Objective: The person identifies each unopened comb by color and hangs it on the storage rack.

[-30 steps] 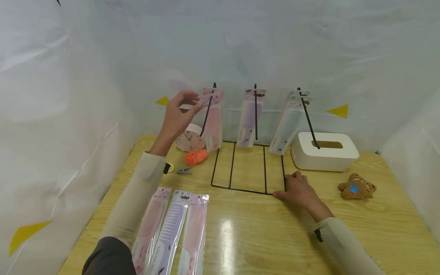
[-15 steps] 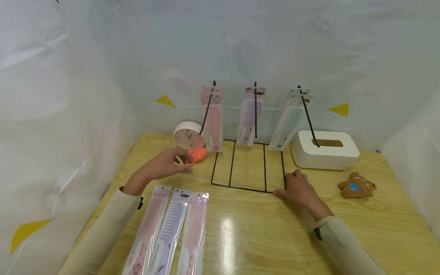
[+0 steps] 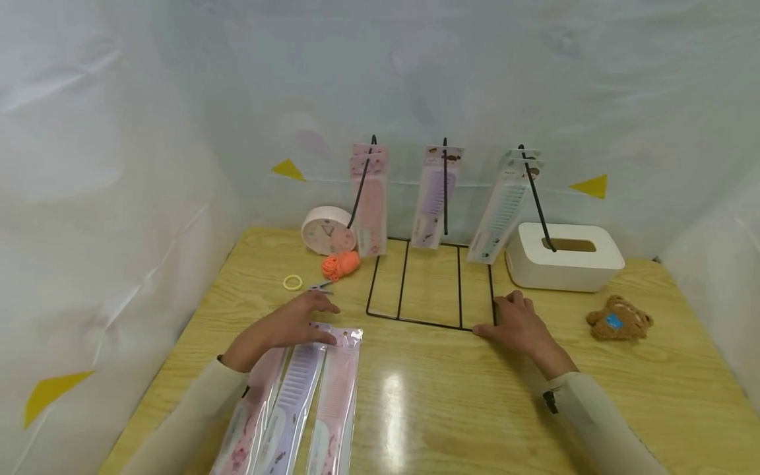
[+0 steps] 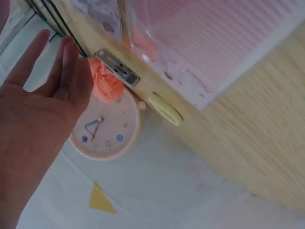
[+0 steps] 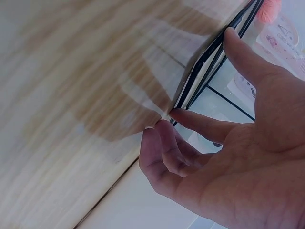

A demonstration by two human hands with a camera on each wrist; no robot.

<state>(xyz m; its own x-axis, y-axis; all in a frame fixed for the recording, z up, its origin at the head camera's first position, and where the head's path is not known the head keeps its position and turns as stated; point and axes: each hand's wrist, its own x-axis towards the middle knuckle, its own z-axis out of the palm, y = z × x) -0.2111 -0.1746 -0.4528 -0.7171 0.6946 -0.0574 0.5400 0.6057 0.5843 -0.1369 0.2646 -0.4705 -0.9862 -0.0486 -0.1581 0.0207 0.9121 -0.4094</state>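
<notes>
In the head view my left hand (image 3: 297, 322) is over the top ends of three packaged combs on the table: a pink comb (image 3: 255, 402), a purple comb (image 3: 291, 402) and another pink comb (image 3: 334, 402). Its fingers are spread and hold nothing. My right hand (image 3: 522, 333) holds the front right corner of a black wire rack (image 3: 427, 323), thumb on the front bar and fingers at the side bar. On the rack's hooks hang packaged combs: pink (image 3: 371, 204), purple (image 3: 436, 198) and green (image 3: 501, 214).
Behind the left hand lie a yellow ring (image 3: 293, 282), a grey clip (image 3: 320, 288) and orange yarn (image 3: 341, 265), with a round clock (image 3: 328, 231) beyond. A white tissue box (image 3: 564, 270) and brown plush bear (image 3: 619, 320) are on the right. White sheeting (image 3: 415, 79) encloses the table.
My left hand has let go of the pink comb at the left hook and come down toward me, to the combs on the table. The right hand stays at the rack corner.
</notes>
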